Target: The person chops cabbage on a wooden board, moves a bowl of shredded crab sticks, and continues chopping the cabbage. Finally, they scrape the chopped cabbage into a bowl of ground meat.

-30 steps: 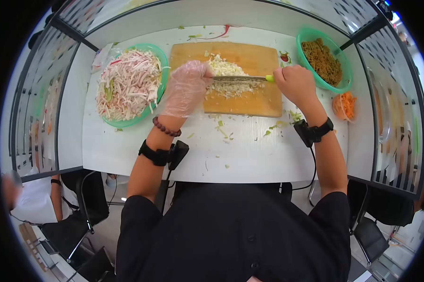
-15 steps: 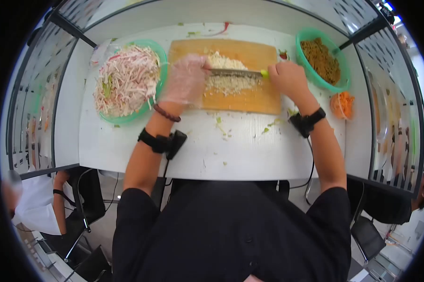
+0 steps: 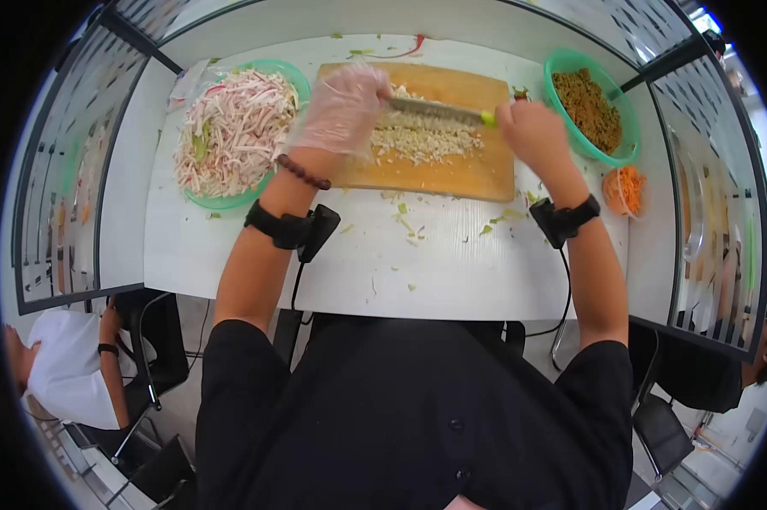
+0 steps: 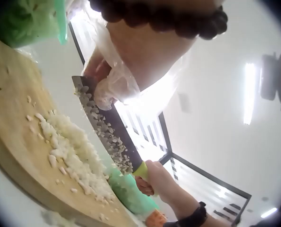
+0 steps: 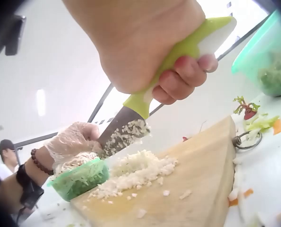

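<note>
My right hand (image 3: 532,134) grips the green and white handle of a kitchen knife (image 3: 438,110), fingers curled round it. At the blade's far end, my left hand (image 3: 346,106), in a clear plastic glove, pinches the blade between thumb and fingers. The left wrist view shows the blade (image 4: 109,125) raised above the wooden cutting board (image 4: 12,99), with white bits stuck along its side. Finely chopped white vegetable (image 5: 140,170) lies heaped on the board below the blade.
Left of the board stands a green bowl (image 3: 301,81) heaped with pale shredded vegetable (image 3: 234,136). At the right are a green bowl (image 3: 558,66) of brown minced food and a small tub of orange shreds (image 3: 625,191). Scraps (image 3: 409,225) litter the white table; partitions enclose it.
Both hands have carried the knife toward the board's far side, lifting its blade off the chopped heap. More of the chopped pieces now show on the near side of the blade.
</note>
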`<move>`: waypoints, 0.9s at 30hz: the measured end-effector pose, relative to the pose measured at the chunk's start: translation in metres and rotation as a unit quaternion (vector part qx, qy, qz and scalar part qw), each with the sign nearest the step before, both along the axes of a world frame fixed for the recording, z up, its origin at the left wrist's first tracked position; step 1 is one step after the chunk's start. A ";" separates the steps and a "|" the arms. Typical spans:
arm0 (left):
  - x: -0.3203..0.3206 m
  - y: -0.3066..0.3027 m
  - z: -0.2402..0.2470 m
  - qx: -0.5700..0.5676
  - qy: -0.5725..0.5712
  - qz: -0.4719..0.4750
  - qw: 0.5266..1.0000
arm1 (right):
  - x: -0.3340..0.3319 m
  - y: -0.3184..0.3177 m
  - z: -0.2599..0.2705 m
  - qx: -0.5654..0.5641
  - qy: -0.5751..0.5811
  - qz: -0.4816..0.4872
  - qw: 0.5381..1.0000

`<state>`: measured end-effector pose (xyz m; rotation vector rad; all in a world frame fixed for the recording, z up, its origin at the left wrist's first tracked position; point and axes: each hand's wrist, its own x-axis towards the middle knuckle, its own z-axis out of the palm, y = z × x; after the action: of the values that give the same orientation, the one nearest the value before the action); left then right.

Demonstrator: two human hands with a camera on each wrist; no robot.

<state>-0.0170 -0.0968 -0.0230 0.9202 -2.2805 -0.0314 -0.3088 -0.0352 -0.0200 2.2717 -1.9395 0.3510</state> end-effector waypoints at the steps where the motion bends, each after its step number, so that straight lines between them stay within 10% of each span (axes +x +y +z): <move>1: -0.003 -0.005 0.001 0.011 0.003 -0.004 1.000 | -0.001 -0.009 -0.008 0.021 -0.001 -0.002 1.000; 24: 0.003 0.000 -0.022 0.002 -0.014 0.061 0.998 | 0.003 -0.008 -0.008 0.026 0.098 0.045 0.994; 27: 0.005 -0.003 -0.021 -0.009 0.005 0.042 0.999 | 0.028 0.002 0.044 0.072 0.050 -0.064 0.994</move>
<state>-0.0119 -0.0994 -0.0436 1.0041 -2.2267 0.0219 -0.2803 -0.0334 0.0243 2.1872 -2.1073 0.0825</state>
